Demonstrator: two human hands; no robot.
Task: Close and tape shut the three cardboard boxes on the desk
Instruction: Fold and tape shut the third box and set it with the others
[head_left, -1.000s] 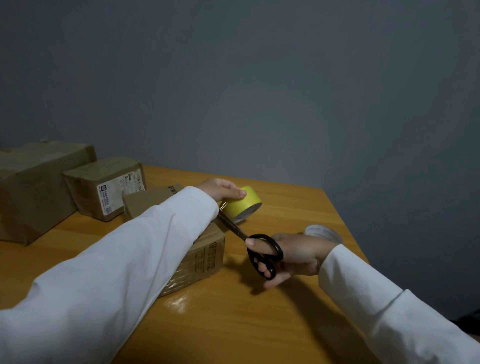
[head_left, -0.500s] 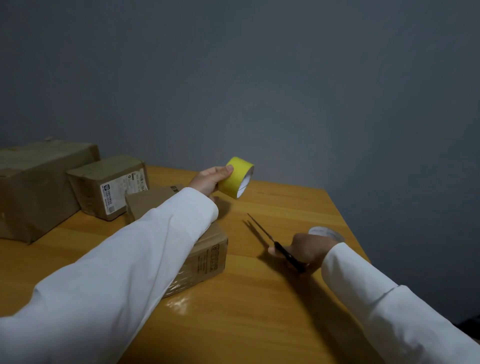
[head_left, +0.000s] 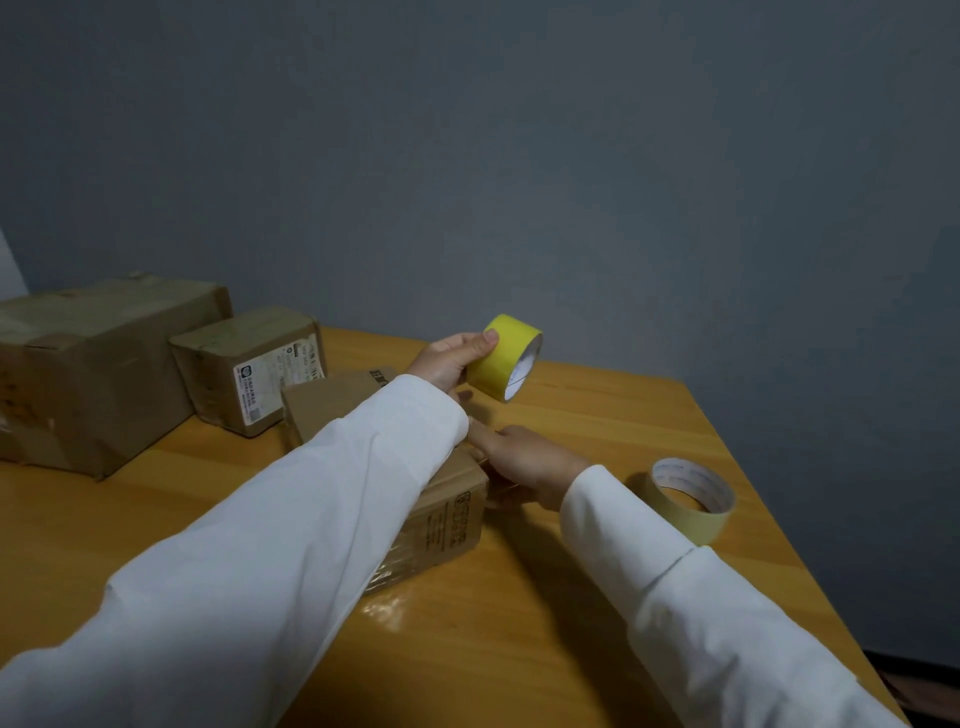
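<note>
The left hand grips the yellow tape by its rim, thumb on top and fingers curled beneath, holding the roll in the air above the desk with its white core facing right. The right hand lies with straight fingers against the top right edge of the near box, gripping nothing; its fingertips run under the left sleeve, which covers most of that box. The near box sits closed at the desk's middle, glossy tape on its front face. Behind it to the left stand 2 more closed boxes: the labelled box and, touching it, the big box. A beige tape roll lies flat near the desk's right edge, just beside the right sleeve.
</note>
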